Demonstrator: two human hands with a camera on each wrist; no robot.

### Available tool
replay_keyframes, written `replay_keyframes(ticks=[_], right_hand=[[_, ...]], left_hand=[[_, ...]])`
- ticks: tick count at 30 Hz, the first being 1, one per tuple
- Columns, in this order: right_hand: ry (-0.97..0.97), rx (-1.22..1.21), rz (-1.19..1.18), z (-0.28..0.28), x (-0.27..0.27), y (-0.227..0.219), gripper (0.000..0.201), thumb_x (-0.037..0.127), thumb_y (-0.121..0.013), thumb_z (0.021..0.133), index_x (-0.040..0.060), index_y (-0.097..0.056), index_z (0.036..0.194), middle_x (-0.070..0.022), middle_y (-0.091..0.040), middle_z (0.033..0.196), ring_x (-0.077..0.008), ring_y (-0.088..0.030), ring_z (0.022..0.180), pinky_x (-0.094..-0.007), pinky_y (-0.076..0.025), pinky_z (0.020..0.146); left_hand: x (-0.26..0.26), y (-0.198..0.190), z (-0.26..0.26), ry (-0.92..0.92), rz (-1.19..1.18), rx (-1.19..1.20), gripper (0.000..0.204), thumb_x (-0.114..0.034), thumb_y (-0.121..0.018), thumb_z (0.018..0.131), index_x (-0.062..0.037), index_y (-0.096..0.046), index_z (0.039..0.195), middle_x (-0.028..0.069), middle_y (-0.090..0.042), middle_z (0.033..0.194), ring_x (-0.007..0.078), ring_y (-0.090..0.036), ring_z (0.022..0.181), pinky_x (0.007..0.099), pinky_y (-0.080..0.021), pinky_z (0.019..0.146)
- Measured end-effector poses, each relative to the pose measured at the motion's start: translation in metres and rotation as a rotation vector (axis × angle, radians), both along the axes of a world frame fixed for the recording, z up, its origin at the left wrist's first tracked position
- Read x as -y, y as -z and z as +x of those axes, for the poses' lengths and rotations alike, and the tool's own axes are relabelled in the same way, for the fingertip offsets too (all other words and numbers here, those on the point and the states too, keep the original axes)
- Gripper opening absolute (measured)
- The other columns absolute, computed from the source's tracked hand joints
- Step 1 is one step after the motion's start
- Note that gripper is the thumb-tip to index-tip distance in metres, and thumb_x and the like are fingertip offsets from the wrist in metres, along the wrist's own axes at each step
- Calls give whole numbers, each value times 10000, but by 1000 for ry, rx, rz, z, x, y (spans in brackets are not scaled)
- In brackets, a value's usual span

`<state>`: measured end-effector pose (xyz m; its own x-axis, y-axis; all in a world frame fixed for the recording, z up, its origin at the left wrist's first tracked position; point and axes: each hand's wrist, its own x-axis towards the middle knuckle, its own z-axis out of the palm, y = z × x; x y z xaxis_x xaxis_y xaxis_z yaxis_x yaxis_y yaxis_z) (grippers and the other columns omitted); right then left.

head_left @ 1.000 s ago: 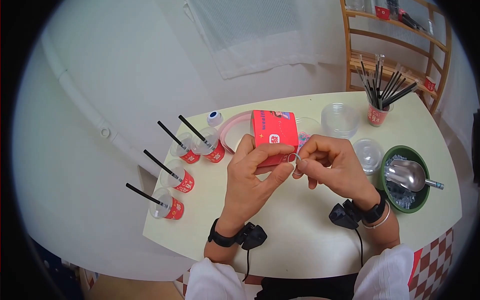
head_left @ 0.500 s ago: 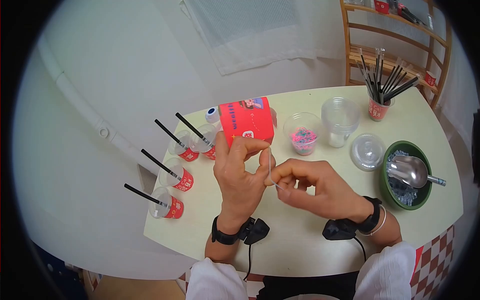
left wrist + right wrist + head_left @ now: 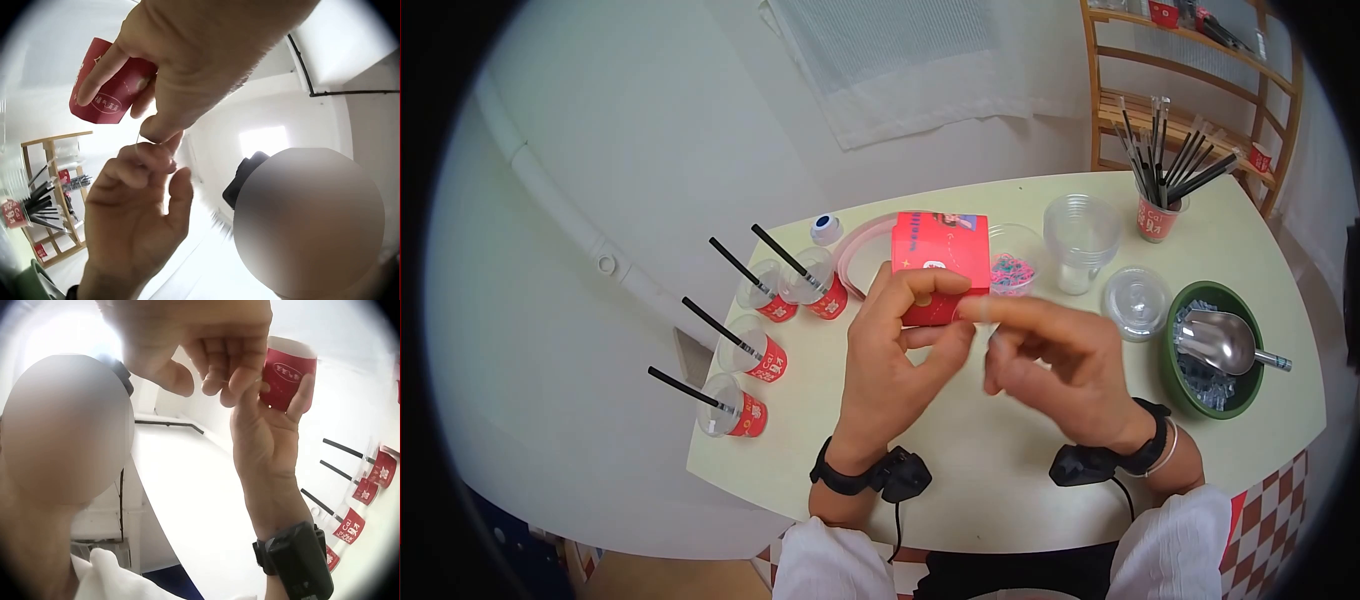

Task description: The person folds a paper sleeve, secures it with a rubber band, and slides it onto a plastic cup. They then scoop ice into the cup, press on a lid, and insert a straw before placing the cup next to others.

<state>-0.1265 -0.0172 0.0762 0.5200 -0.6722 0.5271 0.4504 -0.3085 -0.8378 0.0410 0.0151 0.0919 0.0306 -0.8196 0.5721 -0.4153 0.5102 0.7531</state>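
A red printed paper cup sleeve, its pale inside showing in the right wrist view, is held up over the table by my left hand, with fingers around its side. My right hand is close against the left fingertips, index finger stretched toward them and the other fingers curled. A thin pale rubber band runs between the two hands in the left wrist view, caught on the right fingers. Behind the sleeve stands a clear cup of pink and teal rubber bands, partly covered by it.
Several lidded cups with black straws line the left side. A pink round container is behind the sleeve. To the right are stacked clear cups, a clear lid, a cup of straws and a green bowl with a metal scoop.
The sleeve swung left and tilted half a second ago, then came back right and upright. My right hand drew the band down from the left fingers, then rose to them again.
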Motion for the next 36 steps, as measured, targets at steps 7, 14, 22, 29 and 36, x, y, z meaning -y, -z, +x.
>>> replay_keyframes(ticks=[7,14,22,29,36], right_hand=[[685,-14,-471,-14,31,-9,386,17,-604,776,3,-600,1161,-95,-650,983,-131,-539,723,-230,-436,602],[580,-228,-510,-7,34,-4,323,54,-635,756,18,-647,1077,-123,-667,978,-216,-562,793,-317,-470,711],[518,-296,-440,-8,36,-5,403,52,-661,712,4,-612,1110,-121,-659,942,-234,-574,803,-327,-473,741],[572,-377,-563,-5,35,1,400,36,-672,695,-1,-613,1089,-126,-652,918,-225,-591,794,-315,-481,724],[619,-74,-444,-15,35,-5,424,-126,-540,735,10,-611,1130,-141,-654,1028,-203,-636,804,-271,-518,651]], left_hand=[[-1,3,9,208,134,-154,224,-15,-570,855,-13,-554,1079,67,-519,1031,138,-588,918,249,-571,715],[-6,-4,-2,212,173,-187,327,10,-574,838,-43,-524,1156,57,-516,1099,144,-595,918,252,-556,693],[-4,-5,6,228,274,65,383,29,-607,810,-42,-493,1169,76,-532,1148,130,-597,929,234,-549,685],[-4,-7,7,176,403,159,259,26,-581,824,-25,-562,1078,59,-573,1065,93,-611,791,229,-521,655],[8,5,10,40,108,-248,149,-16,-563,866,17,-606,1005,56,-605,904,101,-604,786,239,-542,684]])
